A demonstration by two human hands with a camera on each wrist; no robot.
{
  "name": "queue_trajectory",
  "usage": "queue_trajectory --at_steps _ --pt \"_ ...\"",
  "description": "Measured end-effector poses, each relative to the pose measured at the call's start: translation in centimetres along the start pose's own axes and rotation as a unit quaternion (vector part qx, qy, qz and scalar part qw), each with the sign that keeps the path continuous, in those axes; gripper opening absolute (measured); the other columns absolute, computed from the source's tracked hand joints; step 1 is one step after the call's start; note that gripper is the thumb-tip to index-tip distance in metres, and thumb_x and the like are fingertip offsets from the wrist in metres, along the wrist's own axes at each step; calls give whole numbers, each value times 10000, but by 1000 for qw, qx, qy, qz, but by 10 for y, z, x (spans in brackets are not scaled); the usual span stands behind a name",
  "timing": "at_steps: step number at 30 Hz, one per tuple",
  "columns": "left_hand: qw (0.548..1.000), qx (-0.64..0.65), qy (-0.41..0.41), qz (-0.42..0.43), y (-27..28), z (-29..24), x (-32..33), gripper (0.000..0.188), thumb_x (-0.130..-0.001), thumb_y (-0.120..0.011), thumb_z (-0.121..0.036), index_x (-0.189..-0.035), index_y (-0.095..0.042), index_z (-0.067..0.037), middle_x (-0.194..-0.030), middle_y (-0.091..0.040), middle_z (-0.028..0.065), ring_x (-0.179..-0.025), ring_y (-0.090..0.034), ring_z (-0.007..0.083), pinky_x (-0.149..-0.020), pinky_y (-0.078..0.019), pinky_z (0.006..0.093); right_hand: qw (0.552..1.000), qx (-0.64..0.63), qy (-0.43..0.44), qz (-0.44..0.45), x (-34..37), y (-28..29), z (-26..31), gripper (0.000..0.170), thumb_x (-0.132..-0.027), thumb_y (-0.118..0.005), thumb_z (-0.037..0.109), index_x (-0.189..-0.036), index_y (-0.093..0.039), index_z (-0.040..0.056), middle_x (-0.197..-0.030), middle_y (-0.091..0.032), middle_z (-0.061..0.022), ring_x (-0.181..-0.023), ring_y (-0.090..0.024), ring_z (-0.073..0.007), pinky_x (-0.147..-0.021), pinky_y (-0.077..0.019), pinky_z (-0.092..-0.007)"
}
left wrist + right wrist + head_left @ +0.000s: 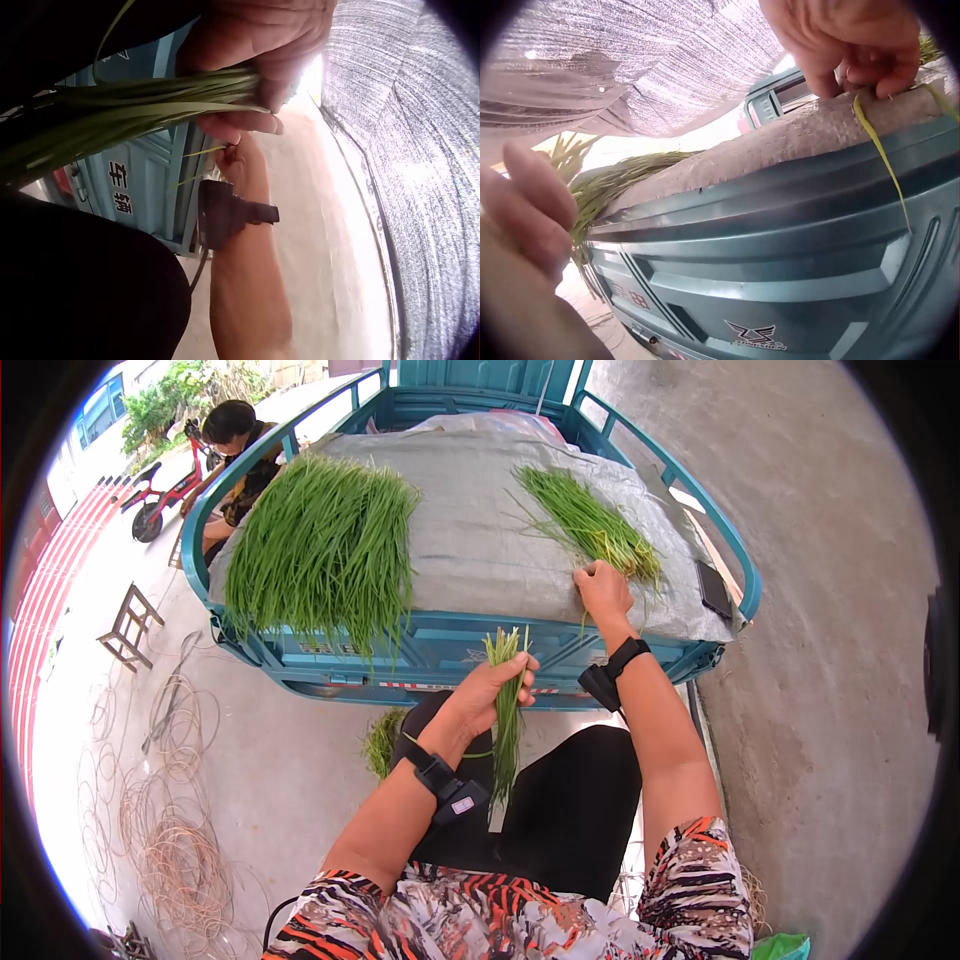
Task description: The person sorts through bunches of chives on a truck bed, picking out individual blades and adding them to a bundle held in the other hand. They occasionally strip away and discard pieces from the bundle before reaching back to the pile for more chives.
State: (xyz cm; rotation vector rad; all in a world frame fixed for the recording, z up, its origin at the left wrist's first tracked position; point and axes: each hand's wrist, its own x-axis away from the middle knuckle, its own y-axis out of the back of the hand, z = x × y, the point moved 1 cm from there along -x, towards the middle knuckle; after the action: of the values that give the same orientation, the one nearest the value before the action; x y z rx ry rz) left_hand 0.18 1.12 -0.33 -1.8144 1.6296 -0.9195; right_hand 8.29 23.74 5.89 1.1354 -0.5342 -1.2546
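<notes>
A bunch of long green stalks [507, 710] hangs upright in my left hand [485, 695], its pale cut ends above the thumb. In the left wrist view the fingers [240, 124] curl round the stalks [142, 105]. My right hand [604, 592] is at the cart's near edge, by the lower end of a small green and yellowish pile [590, 520]. The right wrist view shows the right hand [855, 45] with curled fingers pinching a yellow-green blade [881, 150] that dangles over the edge. A large green pile [325, 545] lies at the left of the grey sheet [465, 540].
The blue cart [440, 645] has side rails, with a phone [713, 588] near the right one. At the left are a seated person [240, 460], a stool [130, 625], a red bike [180, 485] and coiled wire [185, 860]. Some greens [381, 742] lie below the cart.
</notes>
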Motion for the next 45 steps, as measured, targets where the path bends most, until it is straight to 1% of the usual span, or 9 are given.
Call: queue_trajectory --at_steps 4,7,10,13,16,23,34,42,45 --pt "999 26 -18 -12 -4 2 1 204 -932 -559 -268 -929 -556 -65 -706 -513 -21 -568 -474 88 -594 -454 267 964 -262 11 48 -6 1 -22 265 -799 -614 287 -889 -627 38 -834 -651 -76 -723 -626 -210 -652 -495 -355" --pt "996 59 -37 -54 4 1 -1 202 -935 -558 -266 -906 -538 -67 -649 -415 -41 -516 -378 57 -462 -343 207 863 -489 -17 125 15 31 -20 201 -827 -627 208 -878 -606 15 -805 -625 -25 -596 -582 -75 -527 -494 -204" --pt "995 43 -50 -71 10 -5 3 205 -923 -580 -255 -904 -538 -55 -622 -377 -50 -496 -356 51 -432 -305 197 752 -609 31 250 48 66 -12 186 -836 -630 222 -863 -613 38 -770 -617 -12 -603 -579 -70 -511 -477 -213" --pt "993 19 -85 -79 9 -7 6 218 -899 -614 -233 -935 -541 -30 -600 -348 -56 -484 -342 46 -416 -281 199 886 -399 76 224 72 71 -19 180 -841 -633 234 -841 -617 55 -749 -617 -5 -586 -559 -57 -500 -451 -213" --pt "989 21 -125 -79 9 -10 8 219 -897 -615 -220 -959 -546 -22 -596 -355 -52 -480 -338 49 -414 -280 201 848 -429 10 310 102 92 -13 152 -863 -599 227 -828 -614 80 -740 -611 4 -582 -536 -47 -529 -427 -198" --pt "961 85 -231 -127 22 -9 2 273 -898 -616 -216 -1054 -550 -3 -591 -354 -55 -485 -334 51 -429 -295 216 884 -322 10 338 131 71 -30 188 -803 -612 211 -794 -595 25 -711 -574 -7 -559 -512 -80 -526 -426 -225" --pt "943 -328 -33 -36 -14 -2 10 240 -864 -647 -259 -971 -652 -44 -571 -422 -59 -477 -345 45 -446 -261 210 807 -385 -4 449 148 46 -35 166 -844 -581 207 -801 -573 47 -724 -573 -12 -551 -497 -70 -536 -427 -217" --pt "950 -313 6 1 -11 2 6 215 -879 -624 -286 -912 -642 -73 -613 -479 -38 -476 -364 46 -445 -271 208 772 -502 -36 388 151 42 -32 278 -891 -580 320 -906 -539 46 -739 -567 -10 -533 -485 -65 -531 -455 -227" --pt "969 -246 -10 -8 -9 1 4 196 -887 -614 -274 -907 -630 -80 -616 -486 -37 -472 -359 46 -441 -267 208 776 -465 -6 425 150 42 -29 452 -887 -596 364 -1121 -500 -10 -824 -574 -36 -564 -509 -72 -505 -447 -223"
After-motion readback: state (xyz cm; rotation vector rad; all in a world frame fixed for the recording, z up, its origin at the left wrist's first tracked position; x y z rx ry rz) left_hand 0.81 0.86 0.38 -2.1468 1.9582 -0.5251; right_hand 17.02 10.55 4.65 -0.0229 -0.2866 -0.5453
